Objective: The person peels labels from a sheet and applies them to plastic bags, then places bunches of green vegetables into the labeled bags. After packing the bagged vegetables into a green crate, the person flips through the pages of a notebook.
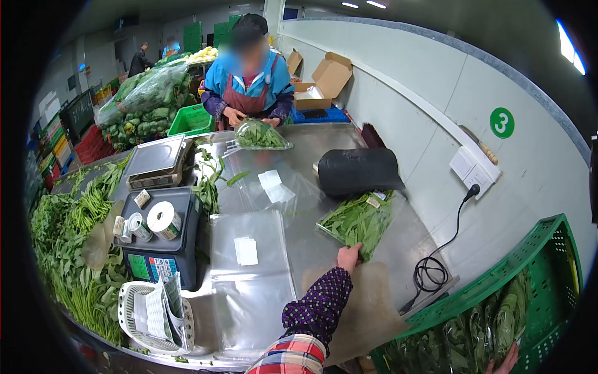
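Note:
My left hand (349,257), in a purple dotted sleeve, reaches across the metal table. Its fingers are closed on the near end of a clear bag of leafy greens (360,218), which lies flat with a small label on top. At the bottom right edge, my right hand (507,360) is partly cut off. Its thumb and fingers are around the lower end of one of several bagged greens (511,311) packed in a green crate (498,274). A dark rounded cover (359,171) sits just beyond the bag at my left hand.
Opposite, a co-worker's hands hold another bag of greens (260,134). Empty plastic bags (249,230) with paper labels lie mid-table. Left are scales (163,249) with label rolls, a white basket (134,311) and loose greens (68,249). A black cable (458,234) hangs at the right wall.

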`<action>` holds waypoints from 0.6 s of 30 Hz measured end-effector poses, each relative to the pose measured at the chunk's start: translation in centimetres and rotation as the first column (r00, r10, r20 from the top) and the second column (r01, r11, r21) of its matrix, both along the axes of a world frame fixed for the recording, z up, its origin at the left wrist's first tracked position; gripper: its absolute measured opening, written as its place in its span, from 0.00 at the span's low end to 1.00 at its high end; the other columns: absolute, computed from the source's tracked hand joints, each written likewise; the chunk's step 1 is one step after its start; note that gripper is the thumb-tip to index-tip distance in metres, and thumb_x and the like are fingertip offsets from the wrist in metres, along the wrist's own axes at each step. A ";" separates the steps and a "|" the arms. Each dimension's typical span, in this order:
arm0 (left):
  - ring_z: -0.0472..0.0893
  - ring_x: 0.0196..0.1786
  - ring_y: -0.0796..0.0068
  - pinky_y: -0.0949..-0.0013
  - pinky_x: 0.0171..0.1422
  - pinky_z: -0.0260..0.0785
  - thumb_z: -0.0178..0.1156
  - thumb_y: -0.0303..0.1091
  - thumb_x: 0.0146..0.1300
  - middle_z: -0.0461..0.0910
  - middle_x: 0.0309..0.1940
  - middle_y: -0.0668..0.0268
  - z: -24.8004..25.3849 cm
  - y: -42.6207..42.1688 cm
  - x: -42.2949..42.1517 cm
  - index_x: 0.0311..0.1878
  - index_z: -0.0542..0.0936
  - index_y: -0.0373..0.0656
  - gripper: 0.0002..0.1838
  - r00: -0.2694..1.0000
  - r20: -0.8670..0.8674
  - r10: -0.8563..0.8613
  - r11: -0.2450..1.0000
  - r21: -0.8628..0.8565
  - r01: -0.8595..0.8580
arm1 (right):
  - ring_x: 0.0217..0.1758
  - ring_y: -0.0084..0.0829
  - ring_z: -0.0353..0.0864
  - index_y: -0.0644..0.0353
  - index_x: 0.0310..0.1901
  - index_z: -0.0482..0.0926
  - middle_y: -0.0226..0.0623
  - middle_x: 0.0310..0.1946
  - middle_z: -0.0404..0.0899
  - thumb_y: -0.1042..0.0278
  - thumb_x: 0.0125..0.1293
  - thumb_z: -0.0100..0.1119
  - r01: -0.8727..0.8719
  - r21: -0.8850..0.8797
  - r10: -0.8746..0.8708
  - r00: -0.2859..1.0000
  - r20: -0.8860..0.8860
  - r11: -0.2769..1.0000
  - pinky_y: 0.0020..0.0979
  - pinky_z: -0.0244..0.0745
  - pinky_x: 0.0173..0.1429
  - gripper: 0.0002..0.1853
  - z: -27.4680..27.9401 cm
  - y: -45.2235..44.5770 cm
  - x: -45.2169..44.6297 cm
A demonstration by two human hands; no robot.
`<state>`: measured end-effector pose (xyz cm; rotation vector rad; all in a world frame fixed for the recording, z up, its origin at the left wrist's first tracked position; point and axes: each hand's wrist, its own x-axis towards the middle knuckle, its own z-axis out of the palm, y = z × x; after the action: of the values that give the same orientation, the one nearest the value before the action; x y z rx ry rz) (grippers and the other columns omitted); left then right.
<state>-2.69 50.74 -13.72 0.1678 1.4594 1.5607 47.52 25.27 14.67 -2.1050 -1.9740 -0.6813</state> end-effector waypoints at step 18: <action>0.78 0.20 0.76 0.76 0.25 0.69 0.60 0.32 0.61 0.79 0.22 0.63 30.1 -4.7 1.2 0.29 0.77 0.37 0.09 1.000 0.000 -0.021 0.752 0.659 0.016 | 0.67 0.53 0.62 0.59 0.67 0.63 0.54 0.64 0.64 0.53 0.63 0.60 -0.097 0.085 0.104 0.991 -0.085 0.992 0.52 0.50 0.72 0.34 0.6 -0.7 -1.1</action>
<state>-1.49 46.01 16.40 0.5897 0.8276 2.0047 46.44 24.59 15.26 -1.9406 -1.9553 -0.6262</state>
